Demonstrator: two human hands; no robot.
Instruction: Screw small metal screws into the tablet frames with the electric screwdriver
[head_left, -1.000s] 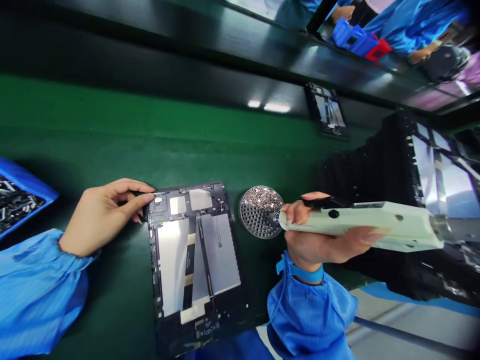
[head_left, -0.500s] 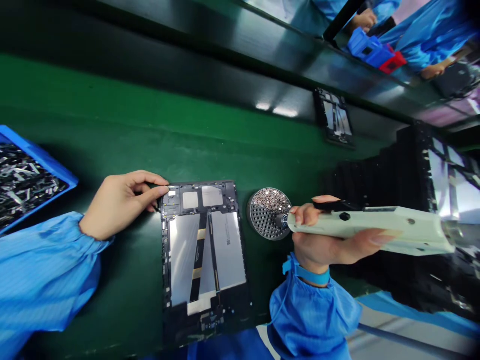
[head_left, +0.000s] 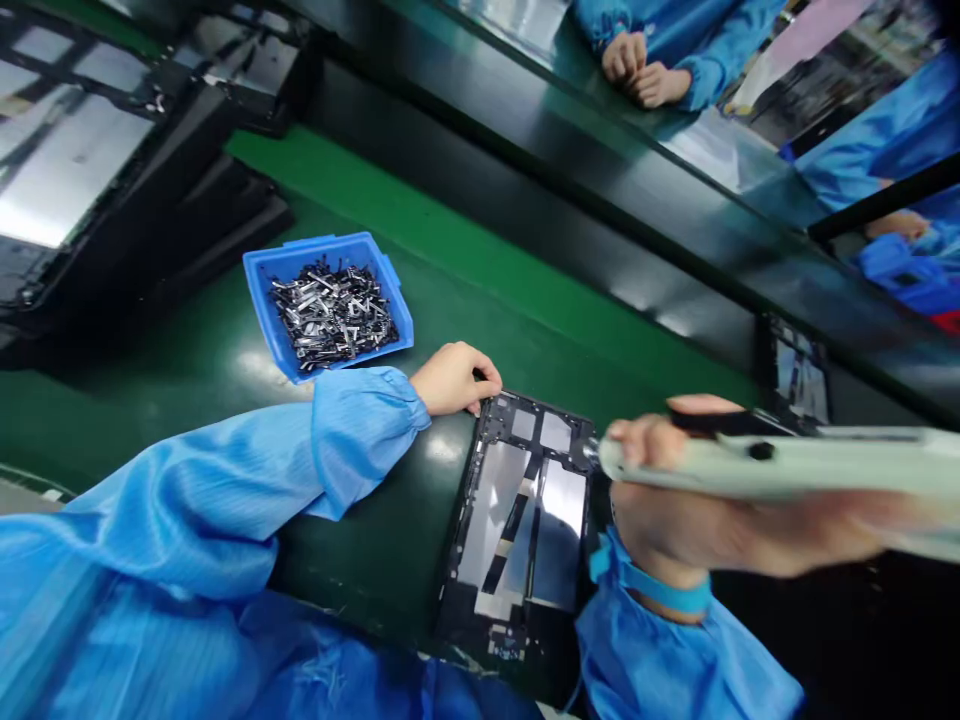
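Note:
An opened tablet [head_left: 551, 540] lies flat on the green bench, its inside facing up, with silvery panels, dark flat cables and a small circuit board at the near end. My left hand [head_left: 457, 380] pinches its far left corner between thumb and fingers; whether a small part is also in that pinch cannot be made out. My right hand [head_left: 675, 500] is wrapped round a pale electric screwdriver [head_left: 810, 465], which lies nearly level and is blurred by motion. Its tip points left, by the tablet's far right corner; contact is unclear.
Left of the tablet stands a blue bin [head_left: 262, 310] of small metal and black parts. Stacked tablets [head_left: 82, 150] rise at the upper left. Another tablet [head_left: 799, 370] rests against the dark rail [head_left: 480, 170] on the right. Beyond it are a co-worker's hands [head_left: 637, 75].
The view has swung left, bringing in the whole bin and the left stack. The screwdriver has shifted from the round screw dish, now out of sight, to the tablet's right edge. The left hand keeps its corner.

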